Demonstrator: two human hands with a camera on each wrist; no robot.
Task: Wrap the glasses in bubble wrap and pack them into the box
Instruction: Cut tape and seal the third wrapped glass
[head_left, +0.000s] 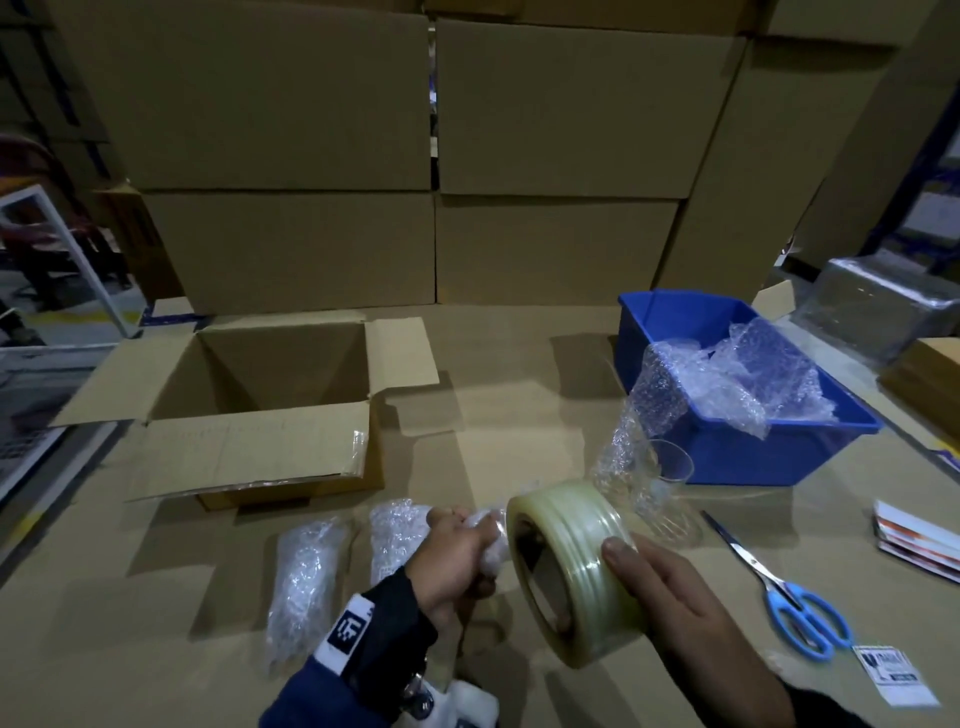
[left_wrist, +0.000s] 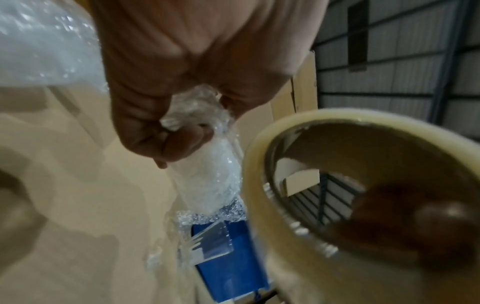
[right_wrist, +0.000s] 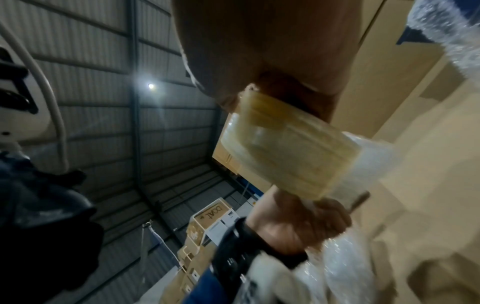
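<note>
Left hand: the left hand (head_left: 457, 551) is clenched in a grip around a bubble-wrapped bundle (left_wrist: 207, 174), just left of the tape roll.
Right hand: the right hand (head_left: 670, 597) grasps the roll of clear tape (head_left: 571, 571), thumb on its outer face and a finger inside the core, held above the surface (head_left: 467, 415).
Open box: the cardboard box (head_left: 270, 395) stands with flaps spread, beyond and to the left of the tape roll.
Wrapped bundles: two bubble-wrapped pieces (head_left: 301, 587) (head_left: 395, 535) lie on the surface left of the tape roll, nearer than the box.
Bare glass: a clear glass (head_left: 665, 488) stands just behind the tape roll, with loose bubble wrap (head_left: 618, 452) against it.
Blue bin: a blue tub (head_left: 779, 447) holding more bubble wrap (head_left: 737, 379) sits beyond and right of the tape roll.
Scissors: blue-handled scissors (head_left: 779, 587) lie right of the tape roll; a small card (head_left: 898, 675) is near their handles.
Backdrop: stacked cartons (head_left: 363, 156) rise behind the box.
</note>
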